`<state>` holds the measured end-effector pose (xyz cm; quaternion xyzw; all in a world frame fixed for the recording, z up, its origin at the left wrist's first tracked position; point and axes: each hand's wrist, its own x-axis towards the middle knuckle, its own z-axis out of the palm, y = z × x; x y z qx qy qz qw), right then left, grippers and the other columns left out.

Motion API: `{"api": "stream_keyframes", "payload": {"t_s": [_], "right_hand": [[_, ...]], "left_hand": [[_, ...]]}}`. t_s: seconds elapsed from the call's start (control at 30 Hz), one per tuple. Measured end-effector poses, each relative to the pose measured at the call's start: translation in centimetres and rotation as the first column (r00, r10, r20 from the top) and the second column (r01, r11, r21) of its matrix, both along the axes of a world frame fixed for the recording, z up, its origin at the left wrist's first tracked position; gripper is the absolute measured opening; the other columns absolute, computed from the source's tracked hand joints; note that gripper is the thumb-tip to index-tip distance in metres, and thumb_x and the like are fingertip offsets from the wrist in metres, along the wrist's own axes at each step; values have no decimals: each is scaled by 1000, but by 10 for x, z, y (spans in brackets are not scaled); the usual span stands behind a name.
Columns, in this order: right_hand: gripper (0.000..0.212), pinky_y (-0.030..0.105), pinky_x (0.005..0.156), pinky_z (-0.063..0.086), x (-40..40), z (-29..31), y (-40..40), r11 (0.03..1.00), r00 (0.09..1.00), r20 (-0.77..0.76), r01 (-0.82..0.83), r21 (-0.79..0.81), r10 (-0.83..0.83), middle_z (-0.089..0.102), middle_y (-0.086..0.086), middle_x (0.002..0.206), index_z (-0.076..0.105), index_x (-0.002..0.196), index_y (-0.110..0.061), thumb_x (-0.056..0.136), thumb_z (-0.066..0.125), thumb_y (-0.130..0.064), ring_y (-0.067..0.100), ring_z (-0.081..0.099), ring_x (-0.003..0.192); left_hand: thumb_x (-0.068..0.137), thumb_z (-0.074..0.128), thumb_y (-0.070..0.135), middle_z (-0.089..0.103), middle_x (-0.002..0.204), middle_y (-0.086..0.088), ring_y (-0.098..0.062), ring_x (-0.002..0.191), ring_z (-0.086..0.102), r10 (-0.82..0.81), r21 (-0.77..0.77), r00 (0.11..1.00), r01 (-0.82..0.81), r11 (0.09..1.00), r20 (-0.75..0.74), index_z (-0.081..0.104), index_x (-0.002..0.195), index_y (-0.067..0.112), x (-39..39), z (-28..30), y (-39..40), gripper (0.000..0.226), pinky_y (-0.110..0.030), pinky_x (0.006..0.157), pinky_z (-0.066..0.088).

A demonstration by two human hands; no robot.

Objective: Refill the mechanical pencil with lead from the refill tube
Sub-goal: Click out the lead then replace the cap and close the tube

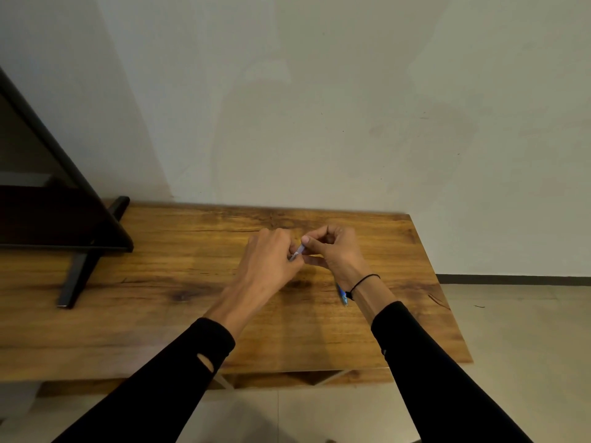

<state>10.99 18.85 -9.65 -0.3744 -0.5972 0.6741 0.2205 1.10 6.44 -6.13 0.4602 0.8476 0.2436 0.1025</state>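
Observation:
Above the middle of the wooden table both my hands meet around a small pale tube, the lead refill tube. My left hand grips its lower end. My right hand pinches its upper end between thumb and forefinger. The tube is tilted, with most of it hidden by my fingers. A blue mechanical pencil lies on the table under my right wrist, only its lower part showing.
A dark flat screen on a black stand occupies the table's left side. A plain wall rises behind the table. The table's right edge drops to a tiled floor.

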Motion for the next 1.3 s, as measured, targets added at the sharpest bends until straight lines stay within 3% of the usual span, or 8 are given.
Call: {"api": "stream_keyframes", "payload": {"t_s": [0.1, 0.33, 0.6, 0.73, 0.8, 1.0, 1.17, 1.3], "right_hand": [[21, 27, 62, 63, -5, -3, -7, 997, 996, 14, 82, 11, -83, 75, 32, 95, 69, 101, 16, 90, 80, 1, 24, 78, 73], [9, 26, 59, 62, -8, -1, -15, 983, 984, 23, 176, -44, -175, 75, 18, 83, 71, 86, 0, 90, 80, 0, 20, 78, 67], [12, 27, 59, 61, -11, 0, -20, 975, 975, 48, 220, -21, -219, 73, 16, 83, 69, 88, -3, 90, 80, -1, 20, 75, 69], [7, 29, 59, 61, -11, 1, -22, 972, 974, 25, 227, -54, -226, 72, 14, 76, 72, 95, -2, 92, 77, 2, 24, 74, 69], [5, 29, 60, 62, -11, 2, -23, 965, 970, 32, 245, -89, -243, 75, 22, 85, 73, 96, 1, 93, 76, 1, 28, 75, 75], [11, 31, 63, 64, -10, 4, -22, 952, 970, 7, 238, -190, -241, 74, 22, 89, 66, 92, -3, 93, 77, -1, 24, 77, 71], [11, 33, 67, 65, -5, 6, -14, 990, 993, 7, 117, -79, -117, 76, 21, 87, 69, 93, 6, 92, 78, 1, 27, 78, 78], [15, 37, 72, 68, 1, 9, -4, 999, 997, 79, 22, -25, -20, 75, 20, 85, 66, 100, 12, 89, 77, 9, 25, 79, 72]], "left_hand": [[96, 76, 18, 75, 70, 1, -14, 66, 70, -12, -3, 1000, 12, 1000, 0, 78, 90, 16, 3, 1, 1, 7, -29, 69, 57], [95, 77, 17, 75, 75, -1, -19, 72, 73, -4, 18, 1000, 4, 1000, 22, 77, 93, 14, 6, -1, 0, 4, -37, 73, 63], [94, 75, 15, 62, 63, 5, -20, 65, 66, -19, -1, 1000, 19, 1000, 9, 71, 81, 18, 7, -3, 2, 13, -37, 71, 61], [92, 77, 17, 74, 64, 0, -21, 65, 73, 18, 43, 998, -21, 999, 68, 76, 84, 15, 6, -3, 1, 9, -44, 74, 64], [91, 77, 17, 75, 65, 0, -20, 65, 74, 16, 51, 998, -19, 998, 61, 77, 83, 15, 6, -4, 1, 8, -45, 72, 64], [91, 80, 20, 77, 67, 2, -19, 68, 75, 48, 97, 996, -56, 994, 80, 79, 84, 16, 5, -5, 2, 8, -45, 76, 65], [89, 84, 19, 75, 64, 5, -15, 65, 75, 80, 123, 991, -93, 988, 105, 73, 77, 23, 0, -7, 2, 17, -41, 85, 65], [86, 89, 22, 77, 61, 8, -1, 62, 75, 104, 124, 963, -138, 983, 249, 72, 78, 27, 0, -15, 5, 19, -36, 75, 67]]}}
